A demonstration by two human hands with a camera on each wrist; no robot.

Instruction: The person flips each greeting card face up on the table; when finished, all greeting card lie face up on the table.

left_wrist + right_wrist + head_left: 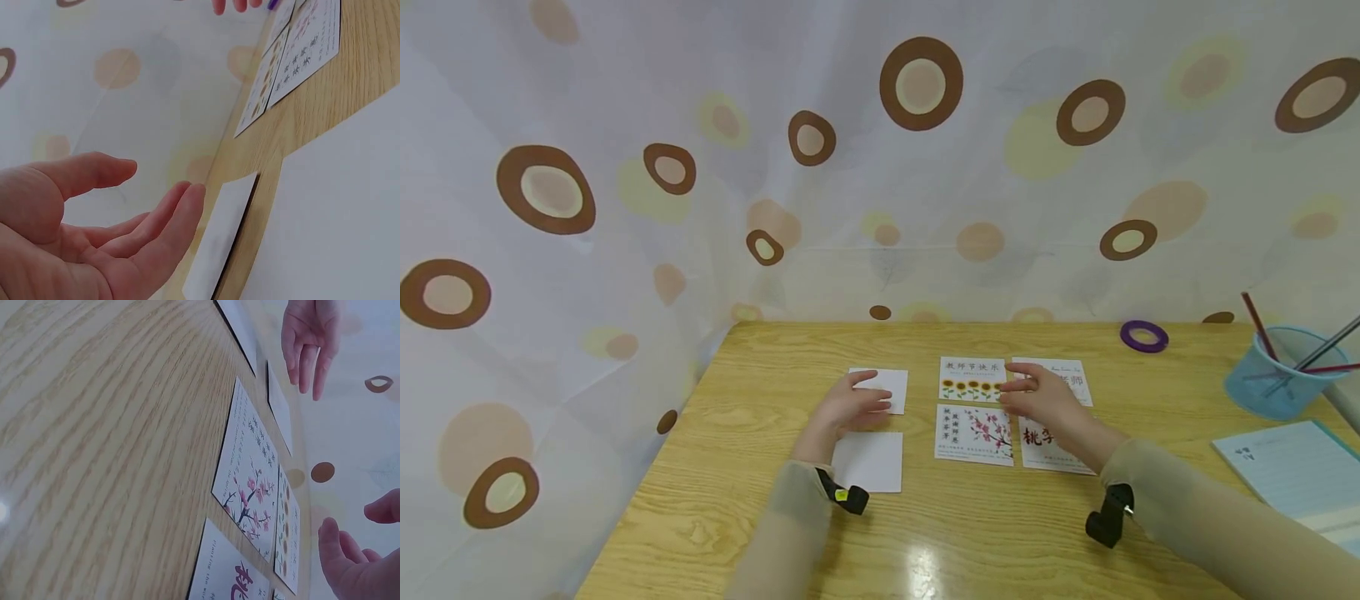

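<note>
Glare [922, 572] spots the tabletop [1000, 525] — both wrist views look dim.

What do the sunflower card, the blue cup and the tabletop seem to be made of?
Sunflower card: probably matte cardstock; it lies flat and shows no glare.
Blue cup: likely translucent plastic; shapes inside show faintly through.
Tabletop: wood or laminate, glossy, given its grain and bright reflection.

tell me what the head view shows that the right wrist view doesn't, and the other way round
Only the head view shows the purple ring, cup, notebook and black wrist cameras.

Only the right wrist view faces the palm side of the left hand; it adds no new object.

Both show the right hand, sunflower card, blossom card, red-lettered card, two white cards, table and spotted backdrop.
</note>
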